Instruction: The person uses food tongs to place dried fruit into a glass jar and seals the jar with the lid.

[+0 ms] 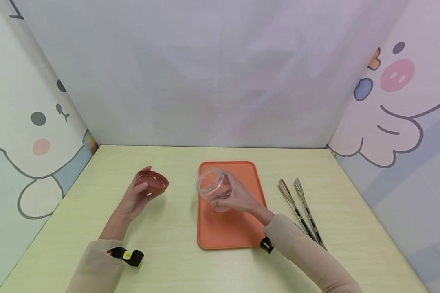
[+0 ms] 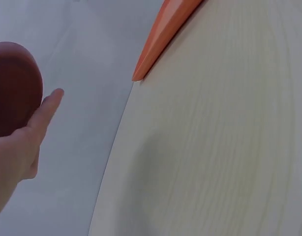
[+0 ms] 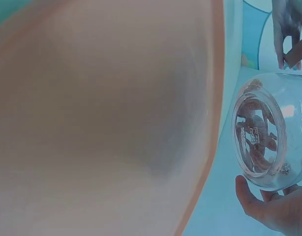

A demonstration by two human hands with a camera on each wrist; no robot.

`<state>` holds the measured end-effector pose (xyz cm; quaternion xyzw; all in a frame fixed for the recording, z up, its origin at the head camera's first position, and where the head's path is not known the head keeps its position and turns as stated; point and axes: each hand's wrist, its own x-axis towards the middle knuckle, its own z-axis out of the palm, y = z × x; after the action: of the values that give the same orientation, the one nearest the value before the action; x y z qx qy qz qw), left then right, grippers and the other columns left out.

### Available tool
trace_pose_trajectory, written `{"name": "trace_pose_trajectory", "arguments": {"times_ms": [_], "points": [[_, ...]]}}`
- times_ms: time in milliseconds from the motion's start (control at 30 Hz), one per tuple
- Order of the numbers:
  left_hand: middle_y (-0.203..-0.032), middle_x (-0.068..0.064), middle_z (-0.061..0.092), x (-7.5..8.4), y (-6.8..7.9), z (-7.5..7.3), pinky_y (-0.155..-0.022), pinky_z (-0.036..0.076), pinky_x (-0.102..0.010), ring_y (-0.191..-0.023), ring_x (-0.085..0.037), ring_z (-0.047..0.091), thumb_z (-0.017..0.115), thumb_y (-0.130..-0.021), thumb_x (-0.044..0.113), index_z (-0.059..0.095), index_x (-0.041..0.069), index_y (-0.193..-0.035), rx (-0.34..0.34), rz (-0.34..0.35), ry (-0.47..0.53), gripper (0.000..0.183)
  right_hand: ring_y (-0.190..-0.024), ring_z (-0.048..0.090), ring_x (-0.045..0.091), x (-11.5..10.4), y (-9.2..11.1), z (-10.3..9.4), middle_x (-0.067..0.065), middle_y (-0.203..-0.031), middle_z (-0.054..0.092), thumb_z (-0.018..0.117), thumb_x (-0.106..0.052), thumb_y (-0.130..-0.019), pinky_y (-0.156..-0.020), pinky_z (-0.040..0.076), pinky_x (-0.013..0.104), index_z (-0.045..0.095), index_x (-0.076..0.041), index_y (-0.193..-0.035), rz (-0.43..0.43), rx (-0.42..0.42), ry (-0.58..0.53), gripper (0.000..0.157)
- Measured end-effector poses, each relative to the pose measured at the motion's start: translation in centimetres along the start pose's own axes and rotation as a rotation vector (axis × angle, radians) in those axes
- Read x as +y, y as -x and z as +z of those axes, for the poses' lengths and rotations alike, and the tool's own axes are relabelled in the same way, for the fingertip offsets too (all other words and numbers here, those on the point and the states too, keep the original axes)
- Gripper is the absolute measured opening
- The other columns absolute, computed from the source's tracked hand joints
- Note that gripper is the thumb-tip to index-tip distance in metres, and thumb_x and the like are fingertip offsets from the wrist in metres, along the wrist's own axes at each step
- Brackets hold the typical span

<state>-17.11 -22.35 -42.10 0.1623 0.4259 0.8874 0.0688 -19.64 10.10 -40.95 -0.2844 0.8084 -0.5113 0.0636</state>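
In the head view my left hand (image 1: 135, 197) grips a round reddish-brown lid (image 1: 153, 184) by its edge, raised over the left part of the table with the hollow side showing. The left wrist view catches part of the lid (image 2: 14, 86) and the hand (image 2: 20, 147) at its left edge. A clear, wide-mouthed jar (image 1: 209, 189) is held by my right hand (image 1: 238, 196) above an orange tray (image 1: 227, 234), tilted with its open mouth toward the upper left. Seen from the right wrist, the jar's base (image 3: 259, 135) faces the camera and my right fingers curl beneath it.
Two long metal utensils with dark handle parts, slotted tongs or turners (image 1: 291, 199), lie to the right of the tray. A pale wood-look table (image 1: 168, 260) carries everything. A plain cloth (image 1: 212, 101) hangs behind it, with cartoon-printed panels on both sides.
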Motion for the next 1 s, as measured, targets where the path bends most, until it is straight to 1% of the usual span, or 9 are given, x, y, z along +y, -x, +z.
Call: {"name": "trace_pose_trajectory", "arguments": {"times_ms": [167,233,333,467,567,667,767,867,1000], "points": [[-0.118,-0.014,0.032,-0.1,0.0,0.5,-0.08,0.044,-0.036,-0.1,-0.023,0.048,0.045,-0.087,0.0,0.033,0.013,-0.13,-0.002,-0.004,-0.074,0.047,-0.1,0.05,0.028,-2.3,0.6,-0.3,0.014,-0.127,0.032,0.074,-0.012,-0.069,-0.073,0.046,0.038,0.023,-0.004,-0.135,-0.02,-0.038,-0.022,0.084],[-0.119,-0.014,0.031,-0.1,0.0,0.9,-0.078,0.044,-0.034,-0.099,-0.021,0.047,0.045,-0.087,0.0,0.032,0.013,-0.13,0.014,-0.012,-0.139,0.047,-0.095,0.052,0.034,-3.1,0.8,-0.4,0.018,-0.126,0.031,0.072,-0.008,-0.069,-0.071,0.046,0.039,0.023,0.0,-0.134,-0.038,-0.051,-0.032,0.083],[-0.12,-0.013,0.028,-0.2,0.0,1.5,-0.077,0.045,-0.032,-0.099,-0.019,0.047,0.043,-0.088,-0.001,0.031,0.013,-0.128,0.04,-0.027,-0.254,0.044,-0.088,0.055,0.035,-3.2,0.9,-0.4,0.017,-0.124,0.031,0.073,-0.007,-0.069,-0.068,0.048,0.035,0.023,-0.002,-0.135,-0.038,-0.063,-0.018,0.083],[-0.12,-0.015,0.029,-0.2,0.0,2.3,-0.076,0.045,-0.029,-0.097,-0.017,0.05,0.045,-0.089,0.0,0.03,0.009,-0.127,0.043,-0.04,-0.42,0.042,-0.082,0.058,0.028,-1.5,0.6,-0.1,0.013,-0.123,0.033,0.074,-0.018,-0.069,-0.067,0.048,0.03,0.022,-0.009,-0.136,-0.025,-0.066,0.028,0.085],[-0.119,-0.019,0.033,-0.2,-0.1,2.8,-0.076,0.045,-0.028,-0.095,-0.015,0.052,0.048,-0.089,0.003,0.026,0.004,-0.131,0.036,-0.062,-0.542,0.047,-0.08,0.058,0.021,-0.3,0.4,0.1,0.008,-0.121,0.036,0.075,-0.029,-0.068,-0.068,0.047,0.029,0.023,-0.014,-0.135,-0.02,-0.059,0.068,0.086],[-0.12,-0.017,0.036,-0.2,-0.1,3.2,-0.075,0.044,-0.027,-0.098,-0.016,0.049,0.051,-0.089,0.008,0.023,0.005,-0.136,0.05,-0.1,-0.68,0.054,-0.078,0.059,0.019,-0.1,0.4,0.1,0.004,-0.118,0.04,0.076,-0.035,-0.066,-0.068,0.047,0.03,0.026,-0.016,-0.133,-0.029,-0.052,0.097,0.086],[-0.124,-0.014,0.036,-0.4,-0.2,3.6,-0.077,0.043,-0.03,-0.106,-0.022,0.043,0.056,-0.087,0.013,0.023,0.009,-0.138,0.064,-0.127,-0.81,0.06,-0.075,0.06,0.017,-0.1,0.4,0.1,0.004,-0.117,0.041,0.076,-0.039,-0.064,-0.067,0.048,0.028,0.027,-0.017,-0.133,-0.045,-0.057,0.132,0.087],[-0.126,-0.012,0.032,-0.5,-0.4,4.1,-0.079,0.041,-0.035,-0.11,-0.029,0.038,0.06,-0.085,0.016,0.025,0.011,-0.138,0.06,-0.134,-0.875,0.063,-0.073,0.06,0.014,-0.2,0.4,0.1,0.005,-0.116,0.041,0.077,-0.039,-0.063,-0.065,0.047,0.024,0.028,-0.019,-0.132,-0.05,-0.059,0.18,0.086],[-0.126,-0.011,0.03,-0.8,-0.5,4.5,-0.078,0.042,-0.037,-0.111,-0.032,0.038,0.062,-0.083,0.017,0.027,0.012,-0.137,0.038,-0.127,-0.884,0.065,-0.074,0.056,0.011,-0.4,0.3,0.2,0.004,-0.116,0.042,0.076,-0.042,-0.063,-0.065,0.045,0.024,0.031,-0.019,-0.132,-0.088,-0.044,0.294,0.085]]}}
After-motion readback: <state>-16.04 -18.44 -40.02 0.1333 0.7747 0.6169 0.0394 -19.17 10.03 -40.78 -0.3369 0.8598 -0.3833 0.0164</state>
